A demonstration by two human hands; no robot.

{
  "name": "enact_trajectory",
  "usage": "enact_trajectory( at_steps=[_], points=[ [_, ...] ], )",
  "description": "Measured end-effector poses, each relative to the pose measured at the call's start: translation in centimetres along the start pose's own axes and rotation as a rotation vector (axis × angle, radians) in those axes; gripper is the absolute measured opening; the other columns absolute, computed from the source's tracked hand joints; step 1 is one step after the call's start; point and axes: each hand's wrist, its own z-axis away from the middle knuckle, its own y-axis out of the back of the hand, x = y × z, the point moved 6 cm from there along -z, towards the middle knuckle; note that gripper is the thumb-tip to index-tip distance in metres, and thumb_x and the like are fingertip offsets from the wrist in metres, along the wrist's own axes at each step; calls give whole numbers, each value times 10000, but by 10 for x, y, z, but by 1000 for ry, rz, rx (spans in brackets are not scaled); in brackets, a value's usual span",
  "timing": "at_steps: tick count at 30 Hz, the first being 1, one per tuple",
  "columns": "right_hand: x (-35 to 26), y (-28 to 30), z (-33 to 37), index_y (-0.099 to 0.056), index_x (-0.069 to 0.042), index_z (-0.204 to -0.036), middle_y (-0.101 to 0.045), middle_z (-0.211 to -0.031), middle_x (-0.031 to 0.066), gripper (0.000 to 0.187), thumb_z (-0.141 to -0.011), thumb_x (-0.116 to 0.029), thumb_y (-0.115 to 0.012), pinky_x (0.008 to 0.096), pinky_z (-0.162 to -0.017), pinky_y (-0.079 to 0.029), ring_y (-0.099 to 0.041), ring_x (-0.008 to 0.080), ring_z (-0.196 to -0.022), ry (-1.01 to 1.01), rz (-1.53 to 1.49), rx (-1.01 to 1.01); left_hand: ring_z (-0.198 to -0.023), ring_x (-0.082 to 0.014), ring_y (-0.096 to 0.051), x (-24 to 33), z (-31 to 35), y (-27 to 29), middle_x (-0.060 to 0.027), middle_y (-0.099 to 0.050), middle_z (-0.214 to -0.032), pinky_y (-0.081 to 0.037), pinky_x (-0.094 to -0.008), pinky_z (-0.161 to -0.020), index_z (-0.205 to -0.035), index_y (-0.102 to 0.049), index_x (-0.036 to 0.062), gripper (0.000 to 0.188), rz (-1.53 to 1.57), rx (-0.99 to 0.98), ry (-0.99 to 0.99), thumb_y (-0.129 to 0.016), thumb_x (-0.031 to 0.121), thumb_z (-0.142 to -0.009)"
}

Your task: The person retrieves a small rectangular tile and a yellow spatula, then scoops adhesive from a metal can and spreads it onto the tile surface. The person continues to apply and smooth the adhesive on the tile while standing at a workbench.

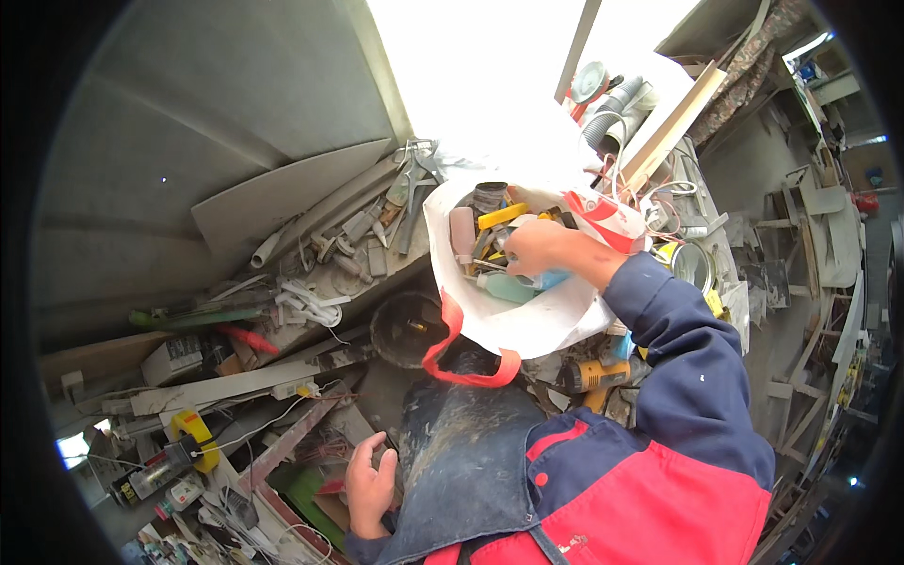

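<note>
Workshop, cluttered and dusty. Landmark: white bag [485, 318] with red strap handles [454, 317]. Below right of bag: yellow-and-black power drill [601, 377]. Above right: ribbed grey hose [620, 99], long pale plank [675, 129]. Left: grey metal hand tools [412, 221].

Left hand [370, 482] sits near left, fingers [362, 454] loosely bent. Right arm [695, 363] reaches far, right hand [544, 250] curled leftward.

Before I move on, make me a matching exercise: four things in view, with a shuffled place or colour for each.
Things
1. Right hand
2. Near handle of the white bag
3. Left hand
4. Power tool just below the bag

Places and colours
A. Near the picture's lower edge
B. Yellow-orange and black
C. Reaching into the bag
D. Red

Pairs: 1-C, 2-D, 3-A, 4-B
</note>
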Motion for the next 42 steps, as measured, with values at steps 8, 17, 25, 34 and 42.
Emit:
enact_trajectory(
  at_steps=[8, 17, 25, 34, 42],
  points=[
    [10, 19, 29, -799, -77, -1052, -765, -967, 133, 354, -847, -335, -670, 434, -817, -566, -728, 317, -930, -60, -23, -178, -1140, -352, -665, -8, 10, -2, -201, -693, -1219, -501, -409, -1003, -1242, -670, -11, 376, 23, 47, 26, -695, 193, -927],
    [61, 5, 43, -806, -25, -915, -768, -895, 189, 305, -809, -293, -707, 450, -824, -573, -747, 337, -878, -217, -61, 38, -1159, -365, -649, -15, 8, -15, -205, -685, -1232, -491, -415, -1016, -1246, -667, -10, 396, 32, 25, 68, -695, 224, -927],
    [60, -5, 23, -579, -79, -1441, -612, -1322, 153, 738, -746, -249, -760, 434, -1056, -473, -563, 356, -1238, -184, 73, 282, -1153, -377, -649, -8, 6, -19, -214, -686, -1229, -494, -422, -1016, -1246, -670, -7, 394, -25, 4, 48, -698, 223, -928],
    [69, -16, 30, -727, -22, -1228, -733, -1143, 211, 495, -826, -310, -708, 448, -969, -532, -667, 379, -1116, -128, -149, 237, -1153, -386, -646, -11, 6, -30, -219, -690, -1214, -492, -433, -1015, -1241, -672, -8, 377, 13, 11, 49, -697, 207, -932],
    [78, -20, 17, -697, -38, -1220, -742, -1065, 212, 412, -816, -84, -637, 495, -902, -554, -710, 384, -1031, -363, -110, 372, -1148, -404, -638, -8, 0, -42, -227, -689, -1214, -481, -444, -1023, -1236, -674, -12, 383, -30, -4, 31, -692, 216, -929]
  ],
)
